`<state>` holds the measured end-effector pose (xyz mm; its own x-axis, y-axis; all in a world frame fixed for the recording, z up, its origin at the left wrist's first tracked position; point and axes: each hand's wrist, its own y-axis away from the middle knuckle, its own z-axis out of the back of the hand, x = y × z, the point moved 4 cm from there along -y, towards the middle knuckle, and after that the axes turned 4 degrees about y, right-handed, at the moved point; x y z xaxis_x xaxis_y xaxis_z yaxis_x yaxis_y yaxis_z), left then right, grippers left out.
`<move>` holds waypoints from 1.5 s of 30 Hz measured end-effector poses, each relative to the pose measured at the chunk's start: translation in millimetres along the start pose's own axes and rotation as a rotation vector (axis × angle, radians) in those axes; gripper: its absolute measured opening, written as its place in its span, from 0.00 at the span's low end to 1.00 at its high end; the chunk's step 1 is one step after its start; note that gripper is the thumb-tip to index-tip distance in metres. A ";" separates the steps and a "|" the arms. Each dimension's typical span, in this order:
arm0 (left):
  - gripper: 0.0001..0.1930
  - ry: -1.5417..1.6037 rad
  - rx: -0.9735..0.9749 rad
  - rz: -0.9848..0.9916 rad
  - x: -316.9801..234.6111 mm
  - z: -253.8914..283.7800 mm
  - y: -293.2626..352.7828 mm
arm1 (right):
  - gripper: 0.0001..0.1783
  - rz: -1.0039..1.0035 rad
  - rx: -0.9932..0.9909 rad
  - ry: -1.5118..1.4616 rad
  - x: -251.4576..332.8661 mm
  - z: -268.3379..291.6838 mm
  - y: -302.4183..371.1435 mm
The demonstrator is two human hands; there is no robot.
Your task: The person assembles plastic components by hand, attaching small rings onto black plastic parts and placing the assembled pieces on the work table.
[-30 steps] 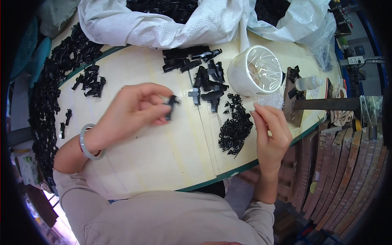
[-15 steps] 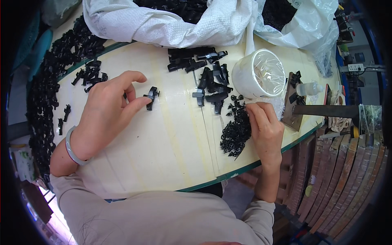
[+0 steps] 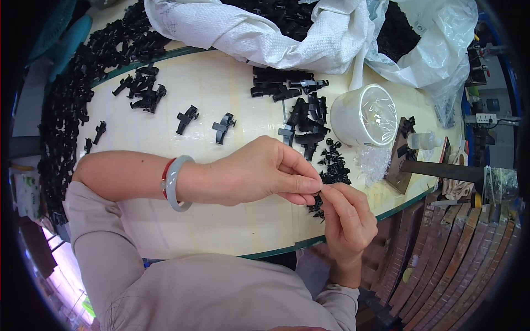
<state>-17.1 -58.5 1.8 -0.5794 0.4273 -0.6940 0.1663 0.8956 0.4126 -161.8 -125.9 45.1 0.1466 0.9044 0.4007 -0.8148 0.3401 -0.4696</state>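
Note:
My left hand [image 3: 259, 172] reaches across to the right, its thumb and fingers pinched closed. Those fingertips meet the closed fingertips of my right hand [image 3: 349, 219], just over the near end of a heap of small black plastic pieces [image 3: 334, 165]. Whatever sits between the fingers is too small and covered to make out. Beyond my left wrist, two black clip-like plastic parts [image 3: 222, 128] lie apart from each other on the pale tabletop [image 3: 232, 226]. A cluster of similar black parts [image 3: 309, 122] lies just past my left hand, beside the small-piece heap.
A white tub [image 3: 346, 117] lined with clear film stands right of the parts. Behind lie a white woven sack [image 3: 259, 41] and a clear bag [image 3: 436, 55]. Black parts [image 3: 61, 138] bank up along the left. At right are a metal bar [image 3: 441, 170] and small bottle [image 3: 424, 141].
My left hand has left the single part and swung right to meet my right hand. My right hand has drawn nearer from the small-piece heap. The view has shifted slightly.

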 end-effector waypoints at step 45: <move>0.08 -1.677 -0.112 -1.073 -41.4 5.3 8.1 | 0.09 -0.087 -0.047 -0.014 -70.8 48.8 -66.8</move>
<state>12.4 -68.3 30.7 0.8108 -0.4530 -0.3707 0.2429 0.8366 -0.4911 -145.1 -225.3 86.5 0.2076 0.8676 0.4520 -0.7720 0.4290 -0.4690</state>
